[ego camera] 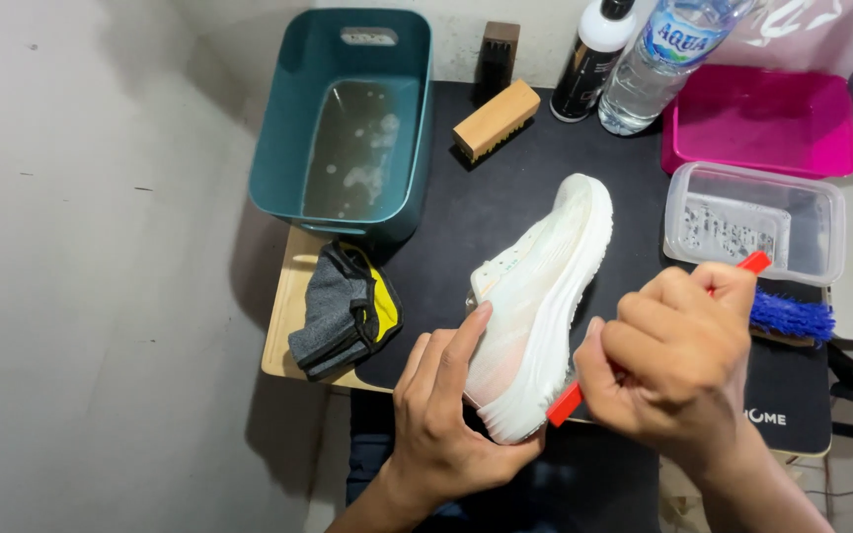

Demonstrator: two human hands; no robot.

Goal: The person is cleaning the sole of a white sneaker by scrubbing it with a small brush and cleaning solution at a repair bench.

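Both hands work nearest: left hand [441, 415] cradles the white sneaker [540, 296] over the black mat [505, 197]; right hand [673, 360] clenches a red-handled brush [567, 403] at its sole. Sneaker looks mostly clean; murky teal tub [288, 128] far left.

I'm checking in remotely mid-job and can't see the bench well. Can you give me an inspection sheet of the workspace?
Surface: black mat on a small wooden table.
Job's things: white shoe tilted on its side; red tool against its sole.
Clutter: teal tub of murky water, grey and yellow cloth, wooden brush, dark brush, black and white bottle, water bottle, pink tray, clear container, blue brush.
Grippers: left hand holds the shoe; right hand grips the red tool.
Cables: nothing seen.
Surroundings: pale floor.
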